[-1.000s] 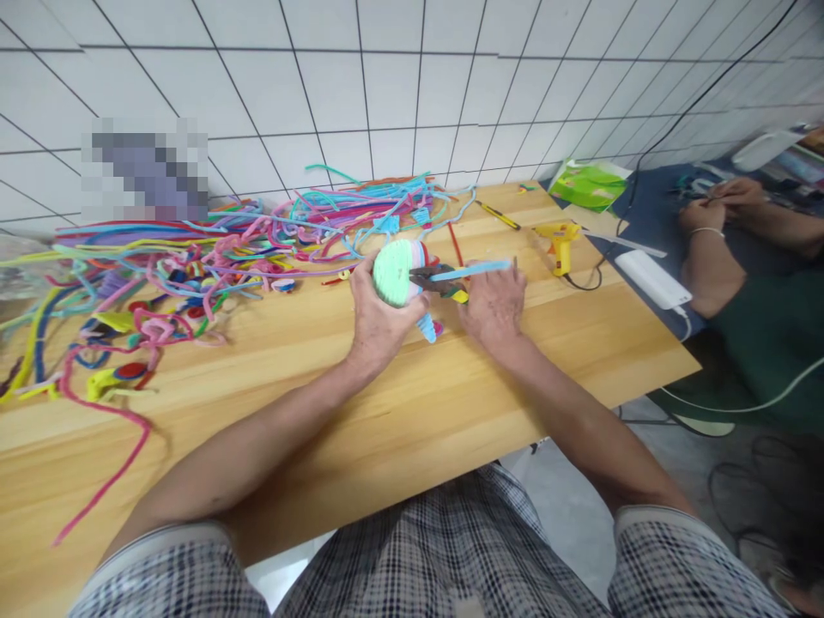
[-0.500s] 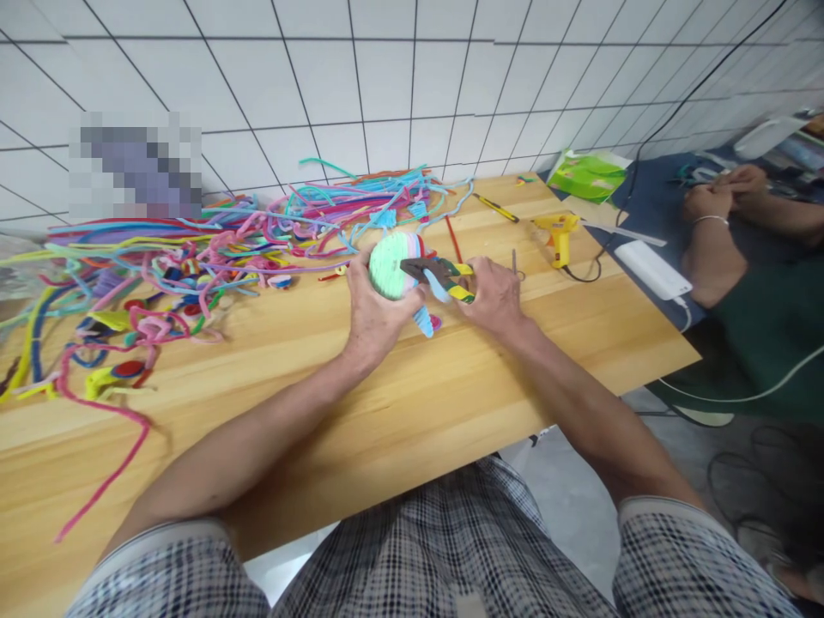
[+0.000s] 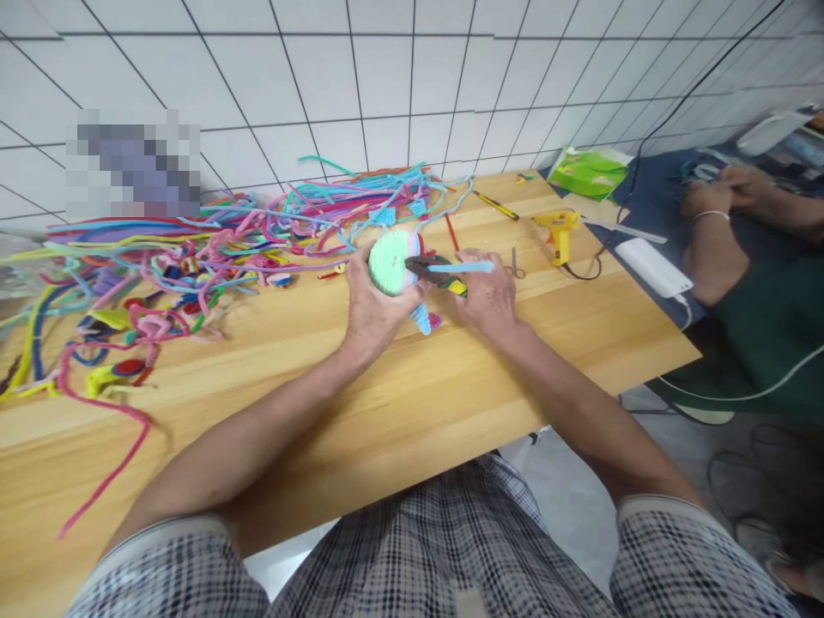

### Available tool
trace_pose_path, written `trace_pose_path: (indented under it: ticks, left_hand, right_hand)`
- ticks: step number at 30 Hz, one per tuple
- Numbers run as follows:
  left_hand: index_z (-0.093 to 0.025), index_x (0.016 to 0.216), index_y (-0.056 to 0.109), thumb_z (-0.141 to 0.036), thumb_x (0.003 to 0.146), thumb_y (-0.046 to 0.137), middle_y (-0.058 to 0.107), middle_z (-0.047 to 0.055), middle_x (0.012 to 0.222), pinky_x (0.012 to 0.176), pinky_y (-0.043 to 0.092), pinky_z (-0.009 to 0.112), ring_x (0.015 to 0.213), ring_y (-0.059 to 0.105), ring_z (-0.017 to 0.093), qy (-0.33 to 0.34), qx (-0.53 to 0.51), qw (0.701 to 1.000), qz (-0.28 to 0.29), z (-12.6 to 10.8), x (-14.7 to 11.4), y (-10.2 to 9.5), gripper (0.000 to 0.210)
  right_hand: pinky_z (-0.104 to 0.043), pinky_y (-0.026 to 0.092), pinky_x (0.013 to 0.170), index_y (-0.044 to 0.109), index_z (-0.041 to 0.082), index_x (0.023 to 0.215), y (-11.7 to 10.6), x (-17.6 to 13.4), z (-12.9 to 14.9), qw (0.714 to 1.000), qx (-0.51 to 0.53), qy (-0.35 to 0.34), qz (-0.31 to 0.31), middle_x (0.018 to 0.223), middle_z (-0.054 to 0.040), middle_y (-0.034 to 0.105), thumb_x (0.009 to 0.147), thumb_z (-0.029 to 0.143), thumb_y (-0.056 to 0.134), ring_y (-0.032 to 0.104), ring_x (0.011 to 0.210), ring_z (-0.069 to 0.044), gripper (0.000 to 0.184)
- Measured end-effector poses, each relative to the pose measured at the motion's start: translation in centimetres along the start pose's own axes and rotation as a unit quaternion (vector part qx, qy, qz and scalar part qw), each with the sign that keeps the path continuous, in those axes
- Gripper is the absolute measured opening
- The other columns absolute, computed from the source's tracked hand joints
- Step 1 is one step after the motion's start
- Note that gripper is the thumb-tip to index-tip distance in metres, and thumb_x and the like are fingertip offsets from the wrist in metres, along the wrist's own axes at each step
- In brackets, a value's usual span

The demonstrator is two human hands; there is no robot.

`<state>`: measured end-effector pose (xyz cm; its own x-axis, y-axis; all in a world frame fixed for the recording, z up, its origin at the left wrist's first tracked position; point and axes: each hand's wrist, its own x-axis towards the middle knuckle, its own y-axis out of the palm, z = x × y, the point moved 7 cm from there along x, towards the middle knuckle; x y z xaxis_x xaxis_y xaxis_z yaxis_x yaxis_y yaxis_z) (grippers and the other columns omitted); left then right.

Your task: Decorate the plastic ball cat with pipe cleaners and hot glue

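My left hand [image 3: 379, 300] is closed around a mint-green ball-shaped pipe-cleaner figure [image 3: 390, 261] with white and red bands on its right side. A light blue tapered piece [image 3: 421, 318] sticks out below it, a small purple-pink bit beside that. My right hand [image 3: 487, 292] grips pliers [image 3: 457, 285] with yellow and green handles. Their dark jaws touch the right side of the figure; what lies between the jaws is too small to make out. A light blue strip [image 3: 467, 268] lies across the pliers toward my right fingers.
Tangled pipe cleaners [image 3: 257, 232] cover the table's left and back. To the right are a yellow glue gun [image 3: 559, 233], a yellow cutter [image 3: 497, 206], small scissors [image 3: 514, 264], a green tissue pack [image 3: 589, 173] and a white power strip [image 3: 654, 268]. A co-worker's hands [image 3: 727, 190] are at far right.
The pliers have turned in my right hand, and their jaws sit slightly farther right on the figure. The light blue strip has swung from hanging down to lying nearly level.
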<state>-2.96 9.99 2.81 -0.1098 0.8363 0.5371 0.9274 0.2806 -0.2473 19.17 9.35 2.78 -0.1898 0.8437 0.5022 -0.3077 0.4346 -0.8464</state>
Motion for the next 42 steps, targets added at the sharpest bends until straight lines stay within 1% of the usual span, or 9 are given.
trace_pose_path:
  ticks: [8, 20, 26, 29, 31, 33, 36, 39, 42]
  left_hand:
    - [-0.027, 0.153, 0.046, -0.032, 0.076, 0.097, 0.059, 0.012, 0.152, 0.129, 0.047, 0.055, 0.146, 0.059, 0.036, 0.000, 0.001, 1.000, -0.002, 0.3, 0.4, -0.1, 0.093]
    - [-0.029, 0.152, 0.049, -0.037, 0.076, 0.102, 0.060, 0.011, 0.153, 0.132, 0.046, 0.058, 0.149, 0.058, 0.036, -0.030, -0.021, 0.999, -0.004, 2.1, 2.0, -0.6, 0.093]
    - [-0.027, 0.155, 0.047, -0.040, 0.079, 0.100, 0.059, 0.013, 0.155, 0.133, 0.045, 0.060, 0.150, 0.058, 0.037, -0.024, -0.037, 0.999, 0.013, 1.8, 2.0, -0.6, 0.094]
    - [-0.028, 0.153, 0.048, -0.040, 0.077, 0.101, 0.059, 0.013, 0.155, 0.133, 0.044, 0.062, 0.151, 0.056, 0.039, -0.013, -0.032, 0.999, 0.012, 1.1, 1.8, -0.8, 0.093]
    - [-0.029, 0.152, 0.049, -0.041, 0.075, 0.103, 0.059, 0.013, 0.155, 0.133, 0.044, 0.063, 0.151, 0.056, 0.040, -0.005, -0.028, 0.999, 0.015, 0.5, 1.7, -0.8, 0.094]
    - [-0.029, 0.152, 0.050, -0.041, 0.076, 0.103, 0.059, 0.013, 0.155, 0.133, 0.043, 0.064, 0.150, 0.056, 0.041, 0.008, -0.026, 0.999, 0.019, -0.1, 1.5, -0.8, 0.093]
    - [-0.027, 0.151, 0.052, -0.043, 0.077, 0.104, 0.059, 0.014, 0.156, 0.133, 0.042, 0.065, 0.150, 0.055, 0.042, 0.023, -0.022, 0.999, 0.024, -0.9, 1.3, -0.8, 0.093]
    - [-0.028, 0.151, 0.052, -0.049, 0.073, 0.105, 0.059, 0.014, 0.155, 0.134, 0.042, 0.064, 0.151, 0.055, 0.042, 0.026, -0.005, 0.999, 0.021, -1.1, 1.2, -0.8, 0.097]
    - [-0.028, 0.152, 0.050, -0.046, 0.072, 0.103, 0.060, 0.013, 0.155, 0.134, 0.043, 0.062, 0.152, 0.056, 0.042, 0.030, 0.009, 0.999, 0.026, -1.3, 1.2, -0.8, 0.098]
  right_hand:
    - [-0.073, 0.029, 0.143, 0.020, 0.020, 0.180, 1.0, -0.1, -1.2, 0.994, 0.101, -0.027, -0.024, 0.183, -0.0230, 0.043, 0.100, 0.037, 0.065, 0.034, 0.175, -0.041, 0.093]
    - [-0.071, 0.058, 0.113, 0.065, 0.013, 0.152, -6.3, -6.9, -16.8, 0.975, -0.054, 0.162, 0.144, 0.142, -0.0287, 0.073, 0.087, 0.048, 0.081, 0.066, 0.140, -0.051, 0.075]
    - [-0.071, 0.059, 0.110, 0.074, 0.012, 0.145, -6.7, -8.7, -19.1, 0.955, -0.088, 0.179, 0.217, 0.137, -0.0279, 0.076, 0.079, 0.066, 0.087, 0.068, 0.135, -0.052, 0.086]
    - [-0.071, 0.060, 0.109, 0.079, 0.016, 0.136, -7.2, -8.0, -17.9, 0.958, -0.064, 0.182, 0.213, 0.137, -0.0261, 0.077, 0.076, 0.065, 0.091, 0.070, 0.134, -0.052, 0.078]
    - [-0.069, 0.062, 0.106, 0.080, 0.021, 0.134, -8.3, -6.8, -15.6, 0.970, -0.040, 0.183, 0.152, 0.131, -0.0219, 0.080, 0.079, 0.061, 0.091, 0.074, 0.127, -0.047, 0.069]
    - [-0.061, 0.065, 0.099, 0.076, 0.024, 0.144, -9.6, -5.1, -11.5, 0.985, 0.031, 0.157, 0.061, 0.125, -0.0164, 0.081, 0.088, 0.056, 0.087, 0.078, 0.114, -0.039, 0.066]
    - [-0.049, 0.067, 0.092, 0.066, 0.030, 0.158, -10.0, -2.5, -3.2, 0.983, 0.178, 0.047, 0.016, 0.124, -0.0090, 0.082, 0.096, 0.050, 0.083, 0.080, 0.104, -0.029, 0.068]
    - [-0.045, 0.067, 0.091, 0.073, 0.031, 0.149, -10.2, -0.3, 3.2, 0.971, 0.237, -0.016, -0.028, 0.117, -0.0056, 0.083, 0.099, 0.049, 0.081, 0.079, 0.100, -0.026, 0.054]
    - [-0.045, 0.065, 0.092, 0.084, 0.031, 0.124, -9.6, 1.7, 5.6, 0.961, 0.270, -0.024, -0.054, 0.107, -0.0046, 0.085, 0.105, 0.052, 0.076, 0.078, 0.096, -0.025, 0.030]
